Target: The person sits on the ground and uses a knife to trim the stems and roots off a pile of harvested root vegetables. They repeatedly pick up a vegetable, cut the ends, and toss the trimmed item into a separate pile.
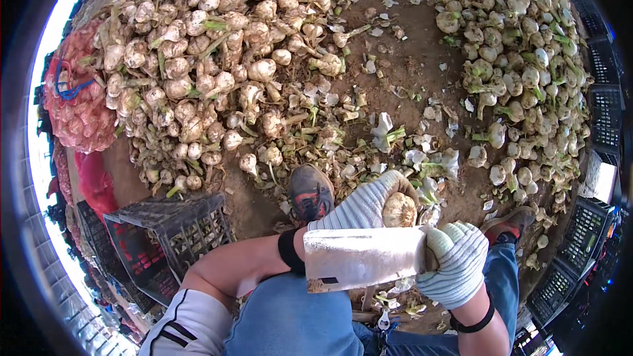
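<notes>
My left hand (pixel 369 206), in a striped knit glove, is closed around a garlic bulb (pixel 399 210) above my knees. The bulb's pale, dirt-specked root side faces me, and part of it sits behind the glove's fingers. In a matching glove, my right hand (pixel 455 260) grips the handle of a cleaver (pixel 362 257). Its broad, worn blade points left, lying across just below the bulb and in front of my left wrist. Whether blade and bulb touch, I cannot tell. Leafy white garlic stalks and peelings (pixel 432 165) lie on the ground beyond my hands.
A big heap of untrimmed garlic (pixel 217 59) fills the far left, and another garlic pile (pixel 521 72) runs along the right. Black plastic crates (pixel 175 231) stand at the left and more crates (pixel 580 234) at the right edge. A red mesh sack (pixel 79 92) sits far left.
</notes>
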`<act>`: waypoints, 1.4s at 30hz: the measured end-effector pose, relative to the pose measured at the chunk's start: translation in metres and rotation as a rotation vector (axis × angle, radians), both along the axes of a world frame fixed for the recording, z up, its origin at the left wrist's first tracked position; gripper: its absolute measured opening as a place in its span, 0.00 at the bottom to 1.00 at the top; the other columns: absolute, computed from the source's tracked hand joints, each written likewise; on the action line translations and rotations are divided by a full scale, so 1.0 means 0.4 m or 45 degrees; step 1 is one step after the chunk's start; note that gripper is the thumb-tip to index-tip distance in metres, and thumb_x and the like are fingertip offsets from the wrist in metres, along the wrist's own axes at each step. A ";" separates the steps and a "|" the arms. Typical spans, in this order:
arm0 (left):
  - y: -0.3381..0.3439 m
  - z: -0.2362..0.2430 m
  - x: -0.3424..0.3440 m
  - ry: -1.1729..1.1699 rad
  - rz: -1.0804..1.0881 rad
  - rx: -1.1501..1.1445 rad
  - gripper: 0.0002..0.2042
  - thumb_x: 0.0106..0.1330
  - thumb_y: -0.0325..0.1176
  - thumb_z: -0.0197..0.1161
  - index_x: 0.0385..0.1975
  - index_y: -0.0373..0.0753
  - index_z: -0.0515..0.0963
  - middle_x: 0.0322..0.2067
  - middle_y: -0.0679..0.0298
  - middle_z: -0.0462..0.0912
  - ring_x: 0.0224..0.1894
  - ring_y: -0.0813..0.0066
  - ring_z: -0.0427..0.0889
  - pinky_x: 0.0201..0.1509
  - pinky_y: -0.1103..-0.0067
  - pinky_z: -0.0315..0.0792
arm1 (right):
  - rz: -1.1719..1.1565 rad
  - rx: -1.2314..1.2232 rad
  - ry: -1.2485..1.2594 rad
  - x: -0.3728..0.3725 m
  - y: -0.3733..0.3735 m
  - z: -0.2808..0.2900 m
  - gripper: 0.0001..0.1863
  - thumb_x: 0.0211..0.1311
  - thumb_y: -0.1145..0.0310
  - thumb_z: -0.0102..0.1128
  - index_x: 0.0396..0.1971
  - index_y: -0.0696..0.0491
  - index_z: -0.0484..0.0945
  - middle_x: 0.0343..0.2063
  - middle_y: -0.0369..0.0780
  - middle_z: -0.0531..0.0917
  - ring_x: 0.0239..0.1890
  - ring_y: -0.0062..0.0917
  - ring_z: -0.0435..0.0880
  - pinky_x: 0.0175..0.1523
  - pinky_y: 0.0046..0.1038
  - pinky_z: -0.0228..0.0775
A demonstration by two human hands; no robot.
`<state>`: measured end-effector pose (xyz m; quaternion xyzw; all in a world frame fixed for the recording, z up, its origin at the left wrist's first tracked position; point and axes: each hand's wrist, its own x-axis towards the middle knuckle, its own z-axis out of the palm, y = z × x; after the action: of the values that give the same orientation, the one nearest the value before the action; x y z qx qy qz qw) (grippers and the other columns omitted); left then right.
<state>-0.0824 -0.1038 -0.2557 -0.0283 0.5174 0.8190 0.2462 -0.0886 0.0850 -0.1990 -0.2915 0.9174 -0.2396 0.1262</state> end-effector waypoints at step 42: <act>-0.010 0.013 -0.018 0.217 -0.862 -0.792 0.23 0.48 0.37 0.71 0.43 0.38 0.71 0.34 0.62 0.78 0.33 0.69 0.80 0.39 0.75 0.77 | -0.898 -0.914 -0.953 -0.029 -0.084 -0.075 0.15 0.51 0.78 0.65 0.41 0.59 0.78 0.28 0.35 0.81 0.29 0.15 0.76 0.35 0.18 0.68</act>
<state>-0.0896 -0.1079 -0.2505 0.1369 0.7369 0.4979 0.4362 -0.1001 0.0513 -0.2290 0.1084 0.7143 -0.6460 0.2466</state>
